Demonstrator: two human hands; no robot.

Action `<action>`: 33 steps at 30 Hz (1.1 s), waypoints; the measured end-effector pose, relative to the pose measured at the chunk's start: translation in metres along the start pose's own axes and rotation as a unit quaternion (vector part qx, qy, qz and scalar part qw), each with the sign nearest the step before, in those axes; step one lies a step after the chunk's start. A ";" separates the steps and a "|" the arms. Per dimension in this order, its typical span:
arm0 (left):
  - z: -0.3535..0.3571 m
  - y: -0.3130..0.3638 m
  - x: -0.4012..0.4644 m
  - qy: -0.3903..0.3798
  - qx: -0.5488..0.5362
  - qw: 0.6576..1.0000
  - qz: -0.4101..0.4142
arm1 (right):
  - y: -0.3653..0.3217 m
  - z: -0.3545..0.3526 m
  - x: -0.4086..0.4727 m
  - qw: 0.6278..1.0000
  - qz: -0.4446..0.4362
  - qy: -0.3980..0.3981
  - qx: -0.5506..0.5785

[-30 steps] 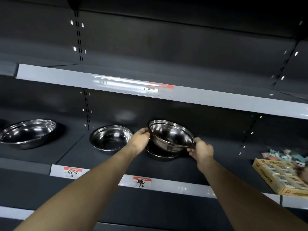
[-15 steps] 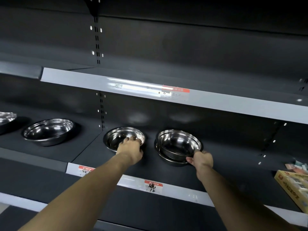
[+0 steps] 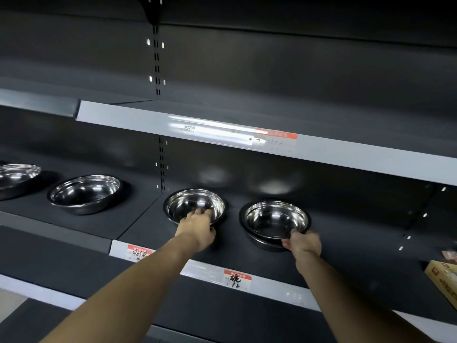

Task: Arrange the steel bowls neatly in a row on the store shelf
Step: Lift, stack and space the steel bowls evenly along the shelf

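Note:
Several steel bowls stand on the dark store shelf (image 3: 148,226). My left hand (image 3: 197,230) grips the near rim of a single bowl (image 3: 191,203), fingers curled inside it. To its right sits a stack of bowls (image 3: 273,219), and my right hand (image 3: 304,243) pinches the near rim of its top bowl. Farther left stand a wide bowl (image 3: 84,194) and another bowl (image 3: 14,175) cut off by the frame edge.
The upper shelf edge (image 3: 222,129) overhangs the bowls and carries a red price tag. More price tags (image 3: 236,279) sit on the lower shelf's front strip. A yellow carton (image 3: 442,280) lies at the far right. Bare shelf stretches right of the stack.
My left hand let go of the stack's top bowl and moved left onto the single bowl. The top bowl came down into the stack. The camera shifted, so the bowls appear farther right.

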State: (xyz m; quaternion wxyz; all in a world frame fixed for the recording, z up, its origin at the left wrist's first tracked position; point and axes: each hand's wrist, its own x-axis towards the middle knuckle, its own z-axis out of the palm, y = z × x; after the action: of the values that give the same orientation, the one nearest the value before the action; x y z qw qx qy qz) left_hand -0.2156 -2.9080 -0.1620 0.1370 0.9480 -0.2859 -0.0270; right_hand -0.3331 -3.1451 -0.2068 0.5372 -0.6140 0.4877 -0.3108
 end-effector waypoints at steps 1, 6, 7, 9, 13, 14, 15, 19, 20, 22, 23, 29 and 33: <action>0.000 0.000 0.000 -0.002 -0.001 1.000 0.001 | 0.001 -0.001 -0.001 1.000 0.008 0.002 -0.011; 0.003 -0.003 -0.001 -0.011 0.010 1.000 0.004 | 0.002 -0.004 -0.010 0.998 0.021 0.017 -0.063; 0.003 -0.003 -0.001 -0.012 0.014 1.000 0.007 | 0.002 -0.004 -0.011 0.998 0.021 0.017 -0.064; 0.004 -0.004 -0.001 -0.015 0.018 1.000 0.012 | 0.002 -0.005 -0.014 0.998 0.021 0.020 -0.059; 0.004 -0.002 -0.002 -0.026 -0.008 1.000 0.014 | 0.005 -0.007 -0.022 0.999 0.008 0.018 -0.049; 0.004 -0.001 -0.003 -0.033 -0.027 0.999 0.014 | 0.007 -0.008 -0.025 0.998 0.003 0.021 -0.054; 0.005 0.001 -0.004 -0.040 -0.046 0.998 0.017 | 0.011 -0.008 -0.029 0.998 -0.002 0.026 -0.062; 0.013 0.008 -0.010 -0.050 -0.074 0.995 0.045 | 0.028 -0.011 -0.042 0.995 -0.011 0.039 -0.091; 0.015 0.008 -0.012 -0.052 -0.072 0.995 0.050 | 0.032 -0.011 -0.045 0.995 -0.010 0.041 -0.091; 0.019 0.006 -0.017 -0.052 -0.060 0.995 0.055 | 0.036 -0.009 -0.048 0.995 -0.005 0.034 -0.090; 0.020 0.004 -0.019 -0.051 -0.052 0.996 0.057 | 0.037 -0.007 -0.049 0.996 -0.002 0.027 -0.086; 0.017 -0.005 -0.020 -0.035 -0.017 0.998 0.046 | 0.025 0.003 -0.048 1.000 0.028 -0.009 0.010; 0.014 -0.005 -0.020 -0.024 -0.004 0.999 0.027 | 0.019 0.015 -0.040 0.995 0.067 -0.032 0.062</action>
State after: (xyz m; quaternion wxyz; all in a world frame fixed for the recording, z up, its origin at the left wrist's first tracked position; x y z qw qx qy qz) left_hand -0.2314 -2.8962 -0.1778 0.1343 0.9386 -0.3141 -0.0476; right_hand -0.3378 -3.1014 -0.2227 0.6090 -0.5557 0.4898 -0.2837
